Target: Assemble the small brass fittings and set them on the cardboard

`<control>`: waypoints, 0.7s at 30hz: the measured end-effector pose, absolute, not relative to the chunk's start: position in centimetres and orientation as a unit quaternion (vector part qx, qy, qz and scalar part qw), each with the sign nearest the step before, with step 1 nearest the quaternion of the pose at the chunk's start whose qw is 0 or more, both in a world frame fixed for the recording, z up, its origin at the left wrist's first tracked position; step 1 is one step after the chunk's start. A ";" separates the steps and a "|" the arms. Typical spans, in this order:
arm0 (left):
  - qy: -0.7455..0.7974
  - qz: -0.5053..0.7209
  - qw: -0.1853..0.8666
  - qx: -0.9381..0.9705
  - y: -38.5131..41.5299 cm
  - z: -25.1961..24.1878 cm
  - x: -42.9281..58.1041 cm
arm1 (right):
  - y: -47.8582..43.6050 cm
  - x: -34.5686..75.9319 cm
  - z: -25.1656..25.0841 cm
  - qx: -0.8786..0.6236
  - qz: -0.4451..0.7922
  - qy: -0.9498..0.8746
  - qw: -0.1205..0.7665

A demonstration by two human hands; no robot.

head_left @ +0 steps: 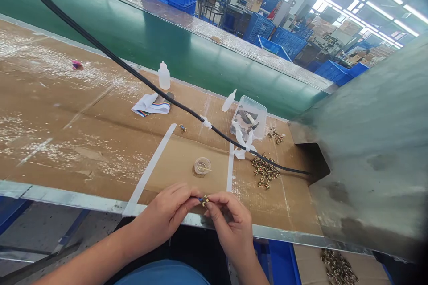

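My left hand [169, 216] and my right hand [230, 225] meet at the near edge of the cardboard-covered bench [83, 133]. Both pinch one small brass fitting [204, 200] between their fingertips; a bit of blue shows at its left end. Just beyond the hands a small clear round dish [202, 165] sits on a taped cardboard patch. To the right lies a pile of small brass fittings [265, 172].
A black cable [133, 73] crosses the bench diagonally, tied with white strips. A clear plastic box [250, 117], two white dropper bottles [163, 75], a rainbow ribbon cable [152, 106] and a green conveyor belt [150, 40] lie beyond. A grey metal chute [374, 151] rises at right.
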State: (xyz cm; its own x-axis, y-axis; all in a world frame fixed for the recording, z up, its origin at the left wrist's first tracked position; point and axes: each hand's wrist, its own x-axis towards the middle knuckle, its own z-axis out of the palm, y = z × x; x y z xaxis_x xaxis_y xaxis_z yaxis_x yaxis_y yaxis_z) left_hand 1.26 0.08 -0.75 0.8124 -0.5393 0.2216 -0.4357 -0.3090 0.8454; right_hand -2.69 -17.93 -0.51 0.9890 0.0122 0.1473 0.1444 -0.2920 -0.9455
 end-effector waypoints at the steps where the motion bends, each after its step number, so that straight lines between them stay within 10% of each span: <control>1: -0.302 -0.049 0.503 0.808 0.1 -0.8 1.3 | -17.9 -2.7 -0.5 -0.802 -0.056 -0.050 0.593; 21: -0.297 -0.034 0.479 0.826 0.0 -0.7 1.2 | -17.9 -2.6 -0.5 -0.805 -0.052 -0.049 0.589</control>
